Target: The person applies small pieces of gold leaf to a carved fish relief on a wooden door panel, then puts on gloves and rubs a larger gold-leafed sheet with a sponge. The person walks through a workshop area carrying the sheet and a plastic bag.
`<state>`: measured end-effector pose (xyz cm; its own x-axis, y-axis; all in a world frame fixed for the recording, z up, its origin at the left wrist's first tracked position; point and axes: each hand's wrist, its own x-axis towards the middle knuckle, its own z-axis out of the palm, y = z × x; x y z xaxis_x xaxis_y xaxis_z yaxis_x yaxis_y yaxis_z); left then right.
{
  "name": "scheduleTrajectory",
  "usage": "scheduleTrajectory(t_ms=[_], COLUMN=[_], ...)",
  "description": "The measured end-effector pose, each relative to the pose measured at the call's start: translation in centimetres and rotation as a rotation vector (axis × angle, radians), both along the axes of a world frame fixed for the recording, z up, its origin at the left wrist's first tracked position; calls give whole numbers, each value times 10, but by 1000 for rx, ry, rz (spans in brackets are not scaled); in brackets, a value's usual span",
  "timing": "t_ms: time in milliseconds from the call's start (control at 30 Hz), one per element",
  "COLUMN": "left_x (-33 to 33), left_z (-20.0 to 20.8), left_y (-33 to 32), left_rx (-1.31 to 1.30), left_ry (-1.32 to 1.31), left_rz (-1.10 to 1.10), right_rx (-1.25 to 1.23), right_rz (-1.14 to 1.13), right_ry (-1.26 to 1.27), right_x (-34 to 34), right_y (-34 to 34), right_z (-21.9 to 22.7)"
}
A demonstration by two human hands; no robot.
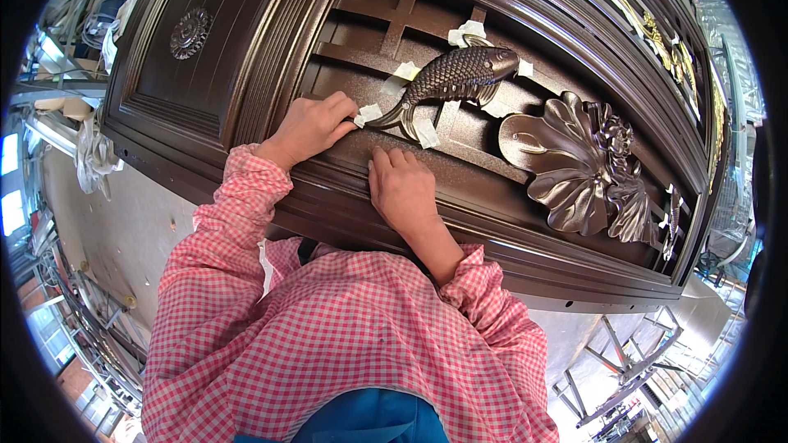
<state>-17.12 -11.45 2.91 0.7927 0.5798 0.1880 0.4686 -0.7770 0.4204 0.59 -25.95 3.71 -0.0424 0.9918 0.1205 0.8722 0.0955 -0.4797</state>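
A large dark brown metal door panel (246, 57) lies flat in front of me. On it sits a bronze fish ornament (455, 74), held by several white tape pieces (369, 112). My left hand (310, 125) rests on the panel by the fish's tail, fingertips touching a tape piece. My right hand (402, 189) lies flat on the panel's lower rail just below the tail, fingers together, holding nothing. A bronze lotus leaf and flower ornament (579, 164) sits to the right of the fish.
A round rosette (190, 33) decorates the panel's left section. Gold-coloured ornaments (657, 33) run along the far right edge. Metal racks (624, 377) stand on the floor at lower right, more frames (90, 336) at lower left. White cloths (92, 156) hang at left.
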Motion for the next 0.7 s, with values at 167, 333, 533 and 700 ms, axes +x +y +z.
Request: scheduleTrajectory(t_ms=[167, 333, 533, 700], left_x=[3, 4, 8, 11], left_z=[-1, 2, 3, 3], left_y=[0, -4, -12, -13], left_rx=[79, 91, 69, 51], left_ry=[-56, -111, -137, -158], left_rz=[-81, -104, -49, -28], right_rx=[-2, -5, -42, -38], right_rz=[1, -6, -6, -5], right_ry=[-7, 7, 12, 17], right_x=[0, 0, 0, 0], right_y=[0, 0, 0, 1], right_z=[0, 0, 1, 2])
